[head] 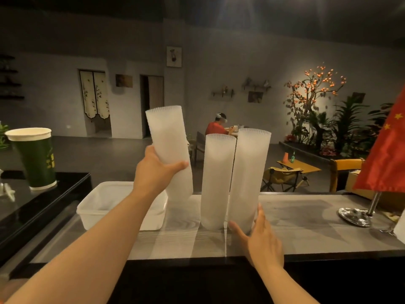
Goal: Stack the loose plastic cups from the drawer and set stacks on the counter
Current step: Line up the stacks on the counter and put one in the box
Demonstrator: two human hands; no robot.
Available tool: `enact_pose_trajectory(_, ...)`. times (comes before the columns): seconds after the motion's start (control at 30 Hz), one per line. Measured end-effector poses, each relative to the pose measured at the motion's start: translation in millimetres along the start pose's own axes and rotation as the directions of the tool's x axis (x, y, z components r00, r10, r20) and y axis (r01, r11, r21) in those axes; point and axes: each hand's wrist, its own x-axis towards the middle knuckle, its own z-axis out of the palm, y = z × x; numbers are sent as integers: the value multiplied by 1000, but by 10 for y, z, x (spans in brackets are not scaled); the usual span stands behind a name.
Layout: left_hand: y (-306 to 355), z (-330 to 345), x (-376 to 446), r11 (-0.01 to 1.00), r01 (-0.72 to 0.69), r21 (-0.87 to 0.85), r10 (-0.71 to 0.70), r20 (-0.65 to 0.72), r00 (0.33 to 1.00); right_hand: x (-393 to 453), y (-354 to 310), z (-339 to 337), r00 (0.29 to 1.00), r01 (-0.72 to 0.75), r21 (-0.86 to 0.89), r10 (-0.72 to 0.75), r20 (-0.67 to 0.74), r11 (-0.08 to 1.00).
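We see a long gray counter (306,218) with 3 tall stacks of cloudy plastic cups. 2 stacks stand upright side by side, touching: the middle stack (217,183) and the right stack (249,176). The left stack (169,150) is tilted and lifted, its bottom just above the counter. Our left hand (153,172) grips it around the middle. Our right hand (260,240) is spread, fingers straight, touching the bottom of the right stack. A white tub (92,207) sits to the left. A green paper cup (36,159) stands far left. A red flag (385,154) is at the right.

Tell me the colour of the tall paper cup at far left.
Dark green paper cup, yellow print, white rim; head view.
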Motion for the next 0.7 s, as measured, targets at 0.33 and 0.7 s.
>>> enact_pose_trajectory(0.33,-618,-813,493,942,200,269,-168,-138,976,50,-60,14,996,-82,95,78,45,992)
enact_pose_trajectory(0.7,-1318,-967,652,896,307,319,-279,-132,951,95,-91,47,991,-128,89,125,37,988)
